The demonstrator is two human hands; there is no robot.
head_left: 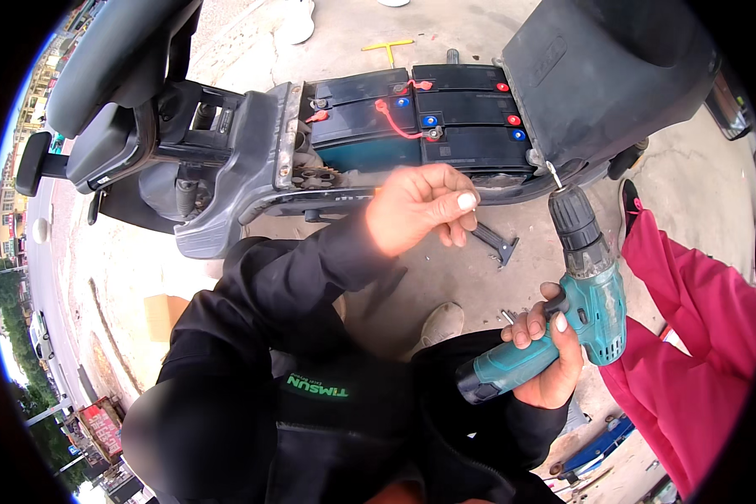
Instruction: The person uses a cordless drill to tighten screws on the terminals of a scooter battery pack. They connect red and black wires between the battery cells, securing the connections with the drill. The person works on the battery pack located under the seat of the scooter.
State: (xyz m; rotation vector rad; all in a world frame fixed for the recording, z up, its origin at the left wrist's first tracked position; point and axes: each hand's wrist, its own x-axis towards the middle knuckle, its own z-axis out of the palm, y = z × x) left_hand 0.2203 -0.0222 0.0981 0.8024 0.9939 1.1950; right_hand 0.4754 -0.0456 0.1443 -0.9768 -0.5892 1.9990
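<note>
My right hand [554, 361] is wrapped round the grip of a teal and black cordless drill [601, 307]. The drill's thin silver bit [553, 175] points away from me, its tip close to the scooter's grey plastic seat box. My left hand [427, 204] is held before the scooter's near side, thumb and fingers pinched together; whatever is in the pinch is too small to make out. Beyond it, several black batteries [470, 109] sit in the open floor well of a dark electric scooter [244, 143]. A red cable [395, 119] joins some of the red- and blue-capped terminals.
A person in pink trousers [689, 294] stands close on the right. A yellow T-handle wrench [387, 46] lies on the concrete beyond the scooter. Below my left hand rests a dark-handled tool [497, 244]. Blue and metal tools [596, 445] are at lower right, a cardboard box [166, 317] at left.
</note>
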